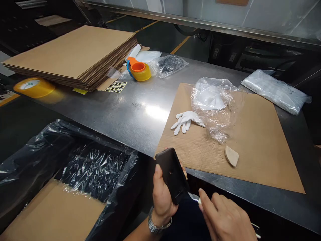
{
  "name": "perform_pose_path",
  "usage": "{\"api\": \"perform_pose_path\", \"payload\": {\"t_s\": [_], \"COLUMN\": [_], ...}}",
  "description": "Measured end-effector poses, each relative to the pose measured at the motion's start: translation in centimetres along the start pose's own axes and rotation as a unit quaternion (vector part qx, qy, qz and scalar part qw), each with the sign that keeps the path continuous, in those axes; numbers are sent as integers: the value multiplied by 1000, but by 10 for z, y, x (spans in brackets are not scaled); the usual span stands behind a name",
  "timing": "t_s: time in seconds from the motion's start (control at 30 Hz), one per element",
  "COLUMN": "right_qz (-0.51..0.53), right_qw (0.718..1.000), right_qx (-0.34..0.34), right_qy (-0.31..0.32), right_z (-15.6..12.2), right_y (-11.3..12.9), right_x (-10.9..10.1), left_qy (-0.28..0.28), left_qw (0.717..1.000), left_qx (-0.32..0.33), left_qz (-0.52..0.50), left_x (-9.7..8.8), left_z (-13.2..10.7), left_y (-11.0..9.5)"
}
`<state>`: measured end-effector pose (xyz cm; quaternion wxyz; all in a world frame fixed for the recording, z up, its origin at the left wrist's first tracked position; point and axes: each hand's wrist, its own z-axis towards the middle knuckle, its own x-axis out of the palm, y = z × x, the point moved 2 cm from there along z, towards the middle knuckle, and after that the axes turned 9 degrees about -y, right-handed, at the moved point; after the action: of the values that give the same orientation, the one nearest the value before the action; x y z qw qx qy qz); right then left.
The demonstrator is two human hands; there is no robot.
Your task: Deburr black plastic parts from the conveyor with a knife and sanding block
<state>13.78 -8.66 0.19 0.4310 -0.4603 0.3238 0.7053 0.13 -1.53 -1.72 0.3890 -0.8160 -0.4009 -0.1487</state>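
Note:
My left hand point(162, 197), with a metal watch on its wrist, grips a black phone-shaped case point(172, 174) just below the front edge of the steel table point(120, 110). My right hand point(223, 217) is closed in a pinch on a small white-tipped tool point(197, 198), whose tip touches the case's lower corner. On the table beyond lies a brown cardboard sheet point(253, 147) with a white glove point(187, 120), a crumpled clear plastic bag point(213, 107) and a small tan wedge point(231, 156).
A stack of flat cardboard point(72, 53) sits far left, with a yellow tape roll point(33, 87) beside it. A tape dispenser point(139, 69), sticker sheet point(115, 86) and bagged items point(276, 90) lie behind. A box lined with black plastic point(75, 167) stands lower left.

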Motion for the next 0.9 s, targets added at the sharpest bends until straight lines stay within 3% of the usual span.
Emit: {"api": "perform_pose_path", "payload": {"t_s": [0.2,0.4,0.7,0.9], "right_qz": [-31,63,83,45], "right_qw": [999,997,996,999], "right_qx": [-3,6,29,19], "right_qy": [-29,-51,-2,-12], "right_z": [1,8,7,8], "right_y": [0,-5,-4,-2], "right_x": [0,-2,3,2], "left_qy": [-6,-14,-18,-13], "left_qw": [1000,997,992,992], "left_qx": [-16,-61,-44,-25], "left_qz": [16,50,116,123], "left_x": [0,1,-3,-1], "left_z": [2,4,4,5], "left_y": [1,-1,0,-1]}}
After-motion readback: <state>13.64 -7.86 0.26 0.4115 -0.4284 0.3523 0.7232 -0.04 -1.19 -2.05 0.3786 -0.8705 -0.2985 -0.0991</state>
